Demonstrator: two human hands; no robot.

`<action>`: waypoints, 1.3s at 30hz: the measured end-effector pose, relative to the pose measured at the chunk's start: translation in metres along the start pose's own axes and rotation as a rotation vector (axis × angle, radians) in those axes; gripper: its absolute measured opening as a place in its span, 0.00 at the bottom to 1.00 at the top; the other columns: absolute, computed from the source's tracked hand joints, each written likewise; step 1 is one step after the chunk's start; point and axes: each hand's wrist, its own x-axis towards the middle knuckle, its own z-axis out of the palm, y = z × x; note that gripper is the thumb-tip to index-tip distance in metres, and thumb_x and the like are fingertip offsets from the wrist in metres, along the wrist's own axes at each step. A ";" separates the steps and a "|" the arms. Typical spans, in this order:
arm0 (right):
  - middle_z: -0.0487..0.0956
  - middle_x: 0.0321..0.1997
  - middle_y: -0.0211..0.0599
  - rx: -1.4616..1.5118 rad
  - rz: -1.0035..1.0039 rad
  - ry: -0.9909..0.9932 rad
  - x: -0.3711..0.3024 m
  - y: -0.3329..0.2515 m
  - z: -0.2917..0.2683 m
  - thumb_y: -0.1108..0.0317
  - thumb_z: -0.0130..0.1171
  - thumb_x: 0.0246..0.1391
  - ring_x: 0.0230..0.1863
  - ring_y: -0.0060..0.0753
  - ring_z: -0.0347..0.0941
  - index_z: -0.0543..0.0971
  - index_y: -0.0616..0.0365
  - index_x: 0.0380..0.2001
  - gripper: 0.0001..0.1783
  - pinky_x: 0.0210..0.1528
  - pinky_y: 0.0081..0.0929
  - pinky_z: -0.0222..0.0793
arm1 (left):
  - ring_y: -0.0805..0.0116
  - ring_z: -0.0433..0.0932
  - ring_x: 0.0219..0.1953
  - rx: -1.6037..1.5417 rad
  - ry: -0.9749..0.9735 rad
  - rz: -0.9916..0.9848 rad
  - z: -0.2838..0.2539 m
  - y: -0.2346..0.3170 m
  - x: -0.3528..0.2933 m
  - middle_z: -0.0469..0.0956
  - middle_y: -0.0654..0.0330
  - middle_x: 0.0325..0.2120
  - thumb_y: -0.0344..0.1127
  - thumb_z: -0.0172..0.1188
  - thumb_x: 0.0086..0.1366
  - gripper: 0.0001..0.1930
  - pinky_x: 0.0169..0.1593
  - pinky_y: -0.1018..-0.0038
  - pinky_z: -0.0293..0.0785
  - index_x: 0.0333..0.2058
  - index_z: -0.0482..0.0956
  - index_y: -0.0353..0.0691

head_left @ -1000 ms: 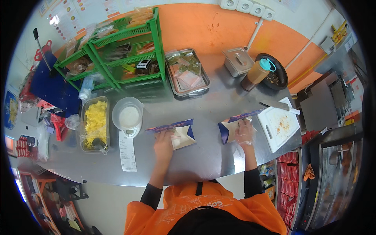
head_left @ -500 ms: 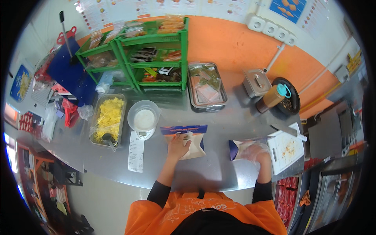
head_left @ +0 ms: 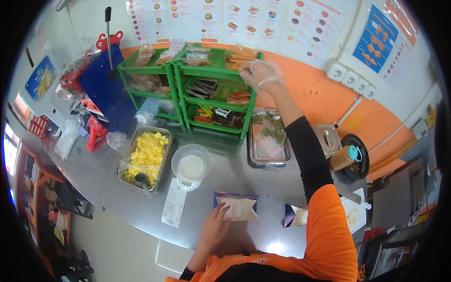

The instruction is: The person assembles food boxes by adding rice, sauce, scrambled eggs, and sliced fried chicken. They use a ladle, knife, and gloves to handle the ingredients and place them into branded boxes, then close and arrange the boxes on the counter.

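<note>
The right hand, gloved, has left the second wrap on the worktop and now reaches the top tier of the green rack, fingers spread over packets, gripping nothing visible. The left hand stays flat, open, pinning the wrap below the rack, beside the scale.

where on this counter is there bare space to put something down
Bare steel lies along the front edge, between the paper slip and the left hand on the flat packet. Another patch sits between the round tub and the steel tray. The far left, beside the yellow-food tray, is crowded.
</note>
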 end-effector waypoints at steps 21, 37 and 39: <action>0.81 0.40 0.41 0.107 0.093 0.306 0.027 0.006 0.000 0.58 0.52 0.58 0.43 0.40 0.76 0.80 0.51 0.44 0.16 0.47 0.34 0.70 | 0.50 0.75 0.48 -0.040 0.248 -0.019 -0.070 -0.001 -0.013 0.75 0.52 0.45 0.23 0.54 0.59 0.12 0.50 0.66 0.71 0.43 0.76 0.38; 0.79 0.37 0.29 0.989 0.286 0.453 -0.193 0.037 -0.090 0.58 0.56 0.59 0.40 0.21 0.75 0.77 0.58 0.44 0.17 0.42 0.20 0.72 | 0.51 0.71 0.48 0.242 0.474 0.664 -0.145 0.095 0.288 0.73 0.50 0.44 0.24 0.56 0.58 0.13 0.52 0.65 0.66 0.43 0.73 0.37; 0.80 0.35 0.28 0.852 0.297 0.483 -0.224 0.043 -0.091 0.56 0.57 0.58 0.39 0.19 0.75 0.77 0.57 0.43 0.17 0.37 0.22 0.74 | 0.47 0.69 0.51 0.471 0.510 0.717 -0.151 0.087 0.335 0.72 0.49 0.46 0.26 0.57 0.58 0.17 0.55 0.60 0.64 0.48 0.72 0.39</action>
